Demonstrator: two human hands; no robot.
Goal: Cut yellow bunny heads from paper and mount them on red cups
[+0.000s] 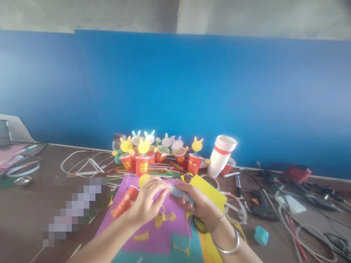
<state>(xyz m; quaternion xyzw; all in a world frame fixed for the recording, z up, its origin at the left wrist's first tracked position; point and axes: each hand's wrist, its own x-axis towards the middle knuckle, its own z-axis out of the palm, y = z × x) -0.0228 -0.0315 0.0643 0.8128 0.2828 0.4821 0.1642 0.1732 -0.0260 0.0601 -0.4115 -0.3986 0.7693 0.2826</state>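
My left hand (151, 195) is closed, fingers and thumb drawn together over the purple paper (156, 244). Its fingertips meet the tip of a pale blue glue stick (179, 192); anything pinched between them is too small to make out. My right hand (193, 200) wraps around that glue stick. Just behind my left knuckles shows a yellow paper circle (144, 180). A red paper cup (126, 202) lies tilted beside my left wrist. Yellow paper scraps (163, 218) are under my hands, and a yellow sheet (210, 191) lies beyond my right hand.
Red cups with paper animal heads (143, 164) stand at the back, near coloured sticks (164, 168). A leaning stack of white cups (221, 155) is to their right. A teal cap (261, 235), a glue gun (261, 206) and cables (285, 219) lie on the right.
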